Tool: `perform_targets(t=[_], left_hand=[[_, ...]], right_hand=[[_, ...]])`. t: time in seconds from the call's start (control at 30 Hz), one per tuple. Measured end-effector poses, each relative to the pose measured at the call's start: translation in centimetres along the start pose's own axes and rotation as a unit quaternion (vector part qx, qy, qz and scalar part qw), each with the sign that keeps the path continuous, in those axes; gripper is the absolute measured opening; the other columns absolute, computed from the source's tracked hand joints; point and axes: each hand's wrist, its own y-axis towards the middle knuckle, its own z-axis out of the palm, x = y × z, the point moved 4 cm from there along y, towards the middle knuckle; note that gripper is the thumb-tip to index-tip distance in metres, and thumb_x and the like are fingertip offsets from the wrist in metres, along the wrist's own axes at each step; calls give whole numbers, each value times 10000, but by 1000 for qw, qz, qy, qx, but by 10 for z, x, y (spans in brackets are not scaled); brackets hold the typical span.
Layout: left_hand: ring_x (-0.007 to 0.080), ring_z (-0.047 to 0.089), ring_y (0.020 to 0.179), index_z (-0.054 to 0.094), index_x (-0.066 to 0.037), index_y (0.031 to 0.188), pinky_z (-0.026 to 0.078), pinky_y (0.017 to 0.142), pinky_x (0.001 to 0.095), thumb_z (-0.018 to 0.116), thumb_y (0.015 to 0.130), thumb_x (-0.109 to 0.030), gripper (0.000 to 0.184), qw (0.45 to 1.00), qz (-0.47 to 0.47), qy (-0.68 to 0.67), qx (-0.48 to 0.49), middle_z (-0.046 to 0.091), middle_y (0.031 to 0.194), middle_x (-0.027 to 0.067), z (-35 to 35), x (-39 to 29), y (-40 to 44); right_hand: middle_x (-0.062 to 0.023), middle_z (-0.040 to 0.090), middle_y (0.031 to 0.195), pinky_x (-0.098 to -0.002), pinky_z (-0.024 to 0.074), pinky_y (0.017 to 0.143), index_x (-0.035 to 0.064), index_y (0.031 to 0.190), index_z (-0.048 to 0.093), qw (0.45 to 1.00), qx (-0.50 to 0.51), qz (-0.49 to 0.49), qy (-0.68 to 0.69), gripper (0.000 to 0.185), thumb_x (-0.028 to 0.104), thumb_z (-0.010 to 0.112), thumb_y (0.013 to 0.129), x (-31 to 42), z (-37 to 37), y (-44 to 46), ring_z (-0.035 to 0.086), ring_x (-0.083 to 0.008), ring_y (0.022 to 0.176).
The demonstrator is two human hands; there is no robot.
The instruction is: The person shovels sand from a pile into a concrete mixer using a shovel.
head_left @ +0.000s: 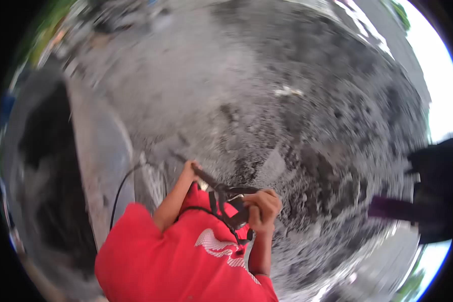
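A long dark handle (206, 177), apparently a shovel's, runs slantwise across the front of my red shirt. My left hand (192, 167) is wrapped round its shaft, with the far end pointing toward a blurred grey blade-like shape (168, 147). My right hand (263, 207) is closed at the near end, by what looks like a grip; its fingers partly hide it. Black straps and a small dark device (238, 214) hang at my chest, close to the right hand. Ahead lies a heap of grey sand or gravel (332, 116), blurred by motion.
To my left stands a large grey rounded container (103, 146) with a dark inside. A black cable (120, 194) curves beside it. At the far right are a dark shape (438, 186) and a purple bar (395, 207), unclear. Rubble (121, 17) lies at the back left.
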Motion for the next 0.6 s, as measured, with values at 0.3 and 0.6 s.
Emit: perform_targets(t=[0.3,0.6], left_hand=[[196,452,453,440,-105,560,439,474,341,535,659,-138,141,974,-34,-178,-138,441,511,43,40,-67,-17],[201,427,399,415,-123,500,419,432,345,532,669,-165,210,973,10,-167,-162,421,461,35,79,-139,49]], right_hand=[[-31,534,504,-290,377,566,21,639,595,999,47,-2,4,156,99,461,660,-14,30,29,469,-170,526],[-42,526,499,-293,377,579,38,583,549,996,30,-64,55,136,118,464,653,-69,67,136,473,-165,463]])
